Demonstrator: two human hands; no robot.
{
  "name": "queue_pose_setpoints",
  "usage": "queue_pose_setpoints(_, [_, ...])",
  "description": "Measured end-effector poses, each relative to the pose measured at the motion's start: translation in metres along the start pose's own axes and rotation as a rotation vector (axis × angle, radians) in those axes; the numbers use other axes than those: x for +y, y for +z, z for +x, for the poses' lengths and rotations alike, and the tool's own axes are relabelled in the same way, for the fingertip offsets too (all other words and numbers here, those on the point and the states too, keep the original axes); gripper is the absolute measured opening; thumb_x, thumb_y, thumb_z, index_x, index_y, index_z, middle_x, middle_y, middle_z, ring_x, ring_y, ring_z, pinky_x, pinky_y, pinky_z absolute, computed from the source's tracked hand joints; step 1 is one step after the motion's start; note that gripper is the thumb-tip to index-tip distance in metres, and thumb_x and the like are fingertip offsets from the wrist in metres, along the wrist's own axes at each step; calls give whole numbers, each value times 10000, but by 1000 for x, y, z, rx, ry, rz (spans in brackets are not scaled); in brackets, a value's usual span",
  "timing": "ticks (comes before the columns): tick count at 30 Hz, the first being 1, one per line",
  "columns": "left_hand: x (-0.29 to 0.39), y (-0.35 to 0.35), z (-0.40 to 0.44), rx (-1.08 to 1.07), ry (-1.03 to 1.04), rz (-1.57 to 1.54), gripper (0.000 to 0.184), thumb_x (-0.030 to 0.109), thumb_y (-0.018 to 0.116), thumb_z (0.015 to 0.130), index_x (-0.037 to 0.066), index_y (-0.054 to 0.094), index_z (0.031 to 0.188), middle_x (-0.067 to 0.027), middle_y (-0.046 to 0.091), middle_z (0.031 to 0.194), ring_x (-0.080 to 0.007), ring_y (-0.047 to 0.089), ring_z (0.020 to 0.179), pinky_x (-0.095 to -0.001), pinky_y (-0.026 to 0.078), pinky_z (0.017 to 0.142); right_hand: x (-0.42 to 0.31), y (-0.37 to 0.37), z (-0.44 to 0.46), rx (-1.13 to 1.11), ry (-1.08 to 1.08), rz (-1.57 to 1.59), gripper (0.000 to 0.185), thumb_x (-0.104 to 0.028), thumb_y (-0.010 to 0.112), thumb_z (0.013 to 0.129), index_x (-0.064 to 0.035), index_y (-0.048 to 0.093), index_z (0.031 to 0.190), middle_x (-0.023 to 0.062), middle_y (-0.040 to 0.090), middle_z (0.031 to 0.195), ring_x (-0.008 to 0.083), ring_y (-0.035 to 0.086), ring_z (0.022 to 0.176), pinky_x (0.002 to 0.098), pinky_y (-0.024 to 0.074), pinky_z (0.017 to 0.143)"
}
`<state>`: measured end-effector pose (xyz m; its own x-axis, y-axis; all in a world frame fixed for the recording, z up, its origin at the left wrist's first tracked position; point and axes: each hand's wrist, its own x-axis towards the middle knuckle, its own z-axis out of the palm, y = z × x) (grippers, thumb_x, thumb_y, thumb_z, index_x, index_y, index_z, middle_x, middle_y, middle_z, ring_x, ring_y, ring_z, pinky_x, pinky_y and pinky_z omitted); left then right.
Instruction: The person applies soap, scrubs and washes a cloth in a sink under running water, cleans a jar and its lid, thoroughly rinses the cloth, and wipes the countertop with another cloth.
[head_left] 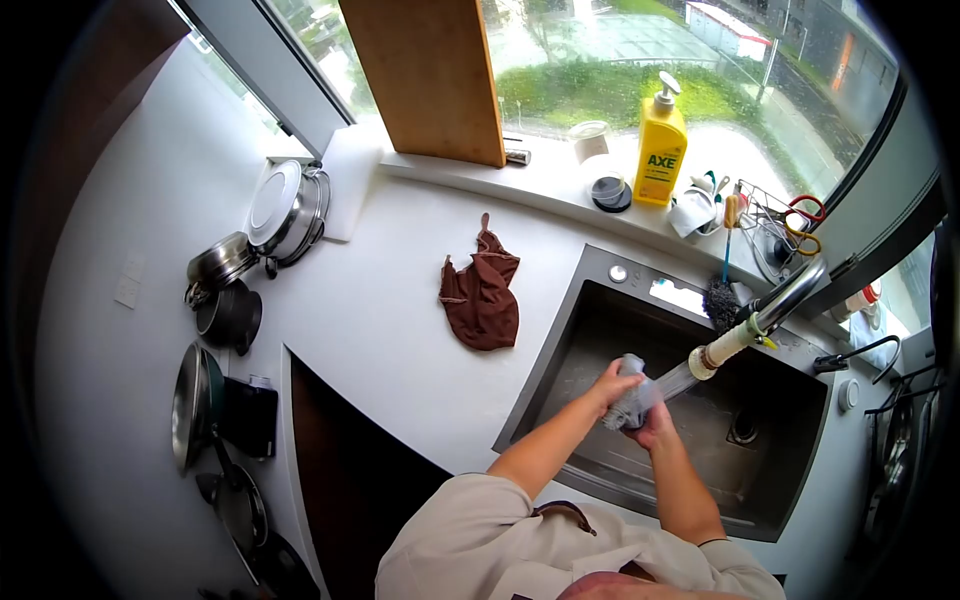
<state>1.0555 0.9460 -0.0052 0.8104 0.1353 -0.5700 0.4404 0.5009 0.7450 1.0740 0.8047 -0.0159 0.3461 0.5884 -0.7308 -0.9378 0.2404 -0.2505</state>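
Over the sink, my left hand is closed on the upper left side of a bunched grey cloth. My right hand grips the same cloth from the lower right, its fingers partly hidden. Water runs from the faucet onto the cloth and my hands. A brown cloth with a hanging loop lies crumpled on the white counter, to the left of the sink.
A yellow soap bottle, a wooden board and red-handled scissors are on the window ledge. A dark scrubbing brush hangs behind the sink. Pots and pans line the left wall.
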Motion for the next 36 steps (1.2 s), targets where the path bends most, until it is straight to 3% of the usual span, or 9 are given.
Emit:
queue_pose_setpoints(4, [15,20,-14,-199,301,921,701,210,738,652,130,459,1290,-156,523,1256,-378,523,1116,-423,445,910,2,3,-9,-115,-74,47,578,-607,441,862,-183,532,1244,37,569,1232,243,555,1105,441,449,921])
queue_pose_setpoints(8, [32,26,-43,-99,625,1428,809,284,783,586,145,452,1311,-132,549,1207,-291,519,1132,-395,415,948,9,1,-4,-56,5,143,563,-588,447,868,-162,540,1224,26,579,1215,234,557,1103,418,464,895])
queue_pose_setpoints(13, [36,12,-15,-335,567,1086,611,241,728,626,97,503,1175,-153,586,1089,-355,559,988,-429,454,873,10,33,-8,-172,-59,325,421,-471,467,912,-145,555,1165,64,596,1153,219,574,1068,363,472,923])
queue_pose_setpoints(20, [34,30,-7,60,907,1395,125,178,570,723,114,569,831,-126,608,899,-338,596,868,-460,478,748,-1,35,11,-46,-349,131,412,-474,470,920,-127,561,1121,38,610,1090,181,591,1012,351,482,902])
queue_pose_setpoints(21, [33,32,-12,45,915,1480,102,172,579,723,132,580,817,-118,608,933,-320,596,914,-454,474,774,2,11,18,-158,-128,269,416,-468,441,935,-116,561,1122,36,605,1107,184,576,1048,354,469,937])
queue_pose_setpoints(23, [48,36,-35,-170,1559,1216,132,198,615,732,157,585,854,-92,587,1038,-283,565,1042,-454,440,857,3,-25,23,91,-126,122,400,-457,392,955,-144,549,1148,42,602,1092,203,568,1065,381,456,962])
queue_pose_setpoints(25, [25,31,-31,-548,1494,1264,167,217,652,723,175,580,869,-77,557,1124,-259,519,1138,-468,398,918,-12,7,4,7,-192,191,398,-452,383,958,-154,538,1171,45,600,1090,210,571,1059,390,460,956])
queue_pose_setpoints(31, [22,17,-38,-631,1404,1318,166,232,658,723,187,564,852,-42,564,1017,-238,570,974,-401,435,812,-17,53,-33,-30,-199,358,386,-420,371,969,-184,503,1245,50,595,1078,227,581,1031,416,480,925])
queue_pose_setpoints(36, [29,43,-38,-140,1279,1224,253,342,689,711,142,638,856,-70,624,795,-293,593,759,-399,484,612,-3,21,19,-132,-378,224,263,-289,465,948,-126,548,1137,33,610,992,204,615,904,363,517,795])
